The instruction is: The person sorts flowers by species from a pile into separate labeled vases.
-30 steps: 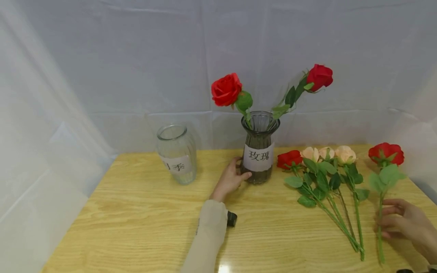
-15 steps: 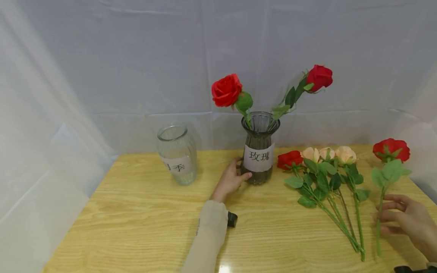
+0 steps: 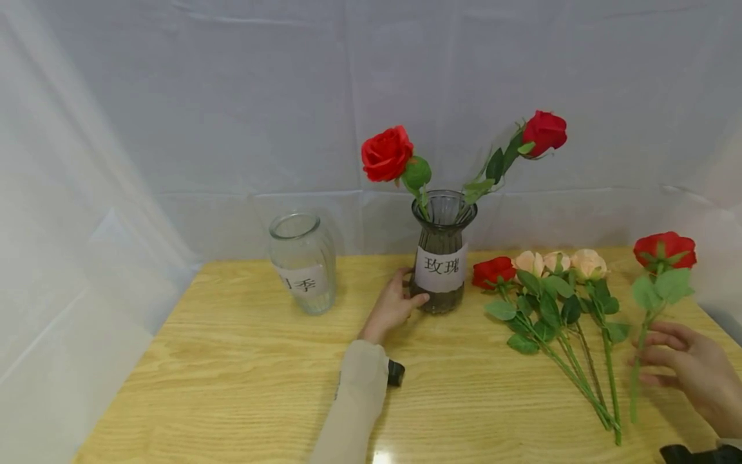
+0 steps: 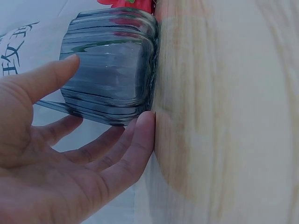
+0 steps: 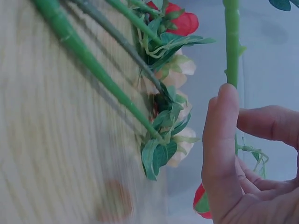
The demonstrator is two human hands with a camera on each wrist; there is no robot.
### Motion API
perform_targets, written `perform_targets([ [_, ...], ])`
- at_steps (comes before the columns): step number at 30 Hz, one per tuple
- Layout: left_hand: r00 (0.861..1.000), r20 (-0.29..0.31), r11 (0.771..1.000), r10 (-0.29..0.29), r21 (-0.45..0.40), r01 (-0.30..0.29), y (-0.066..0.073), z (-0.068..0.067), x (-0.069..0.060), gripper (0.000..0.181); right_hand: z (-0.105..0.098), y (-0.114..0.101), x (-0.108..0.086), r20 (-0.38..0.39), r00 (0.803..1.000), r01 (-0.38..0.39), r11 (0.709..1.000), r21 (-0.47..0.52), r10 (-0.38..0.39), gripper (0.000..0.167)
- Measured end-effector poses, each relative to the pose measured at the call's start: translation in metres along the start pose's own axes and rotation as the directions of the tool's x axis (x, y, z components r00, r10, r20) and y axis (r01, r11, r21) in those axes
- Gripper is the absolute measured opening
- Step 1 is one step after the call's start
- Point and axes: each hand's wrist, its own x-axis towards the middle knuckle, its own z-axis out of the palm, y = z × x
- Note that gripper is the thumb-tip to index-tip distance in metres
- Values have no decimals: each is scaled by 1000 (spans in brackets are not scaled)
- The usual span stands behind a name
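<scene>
The right hand (image 3: 692,367) grasps a long-stemmed red rose (image 3: 665,252), pinching its green stem (image 5: 232,42) between thumb and fingers. The rose is held raised above the right part of the wooden table (image 3: 232,386), bloom toward the backdrop, with the lower end of the stem pointing toward the near edge. The left hand (image 3: 390,312) grips the smoked-glass vase (image 3: 440,301) low on its body: thumb against the front, fingers curved around the left side near the base. The vase stands upright on the table, toward the rear. A white paper label (image 3: 440,267) with two black characters is fixed to its front. Two red roses stand in the vase: the left rose (image 3: 386,154) leans left, the right rose (image 3: 545,133) leans right. Between the vase and the right hand, one red rose (image 3: 494,272) and three peach roses (image 3: 588,264) lie on the table, blooms at the rear, stems converging toward the near edge. Left of the left hand, apart from the smoked vase, stands a clear glass vase (image 3: 324,258), also labelled. A pale cloth backdrop (image 3: 249,116) hangs behind the table
</scene>
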Motion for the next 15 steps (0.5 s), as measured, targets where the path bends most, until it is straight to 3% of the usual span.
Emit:
perform_targets([
  [4,1000,1,1000,3,4,-3,-1,0,0,65,2,-1,0,-8,1000,9,996,91,-8,66],
  [6,1000,0,1000,0,4,0,0,0,1,65,3,-1,-1,-12,1000,11,985,172,-9,56],
  [9,1000,0,1000,-3,6,3,1,0,0,65,6,1,-1,-18,1000,14,949,315,-8,35],
  [15,1000,2,1000,2,3,-2,1,0,0,65,9,0,-1,-14,1000,31,884,466,-28,30],
])
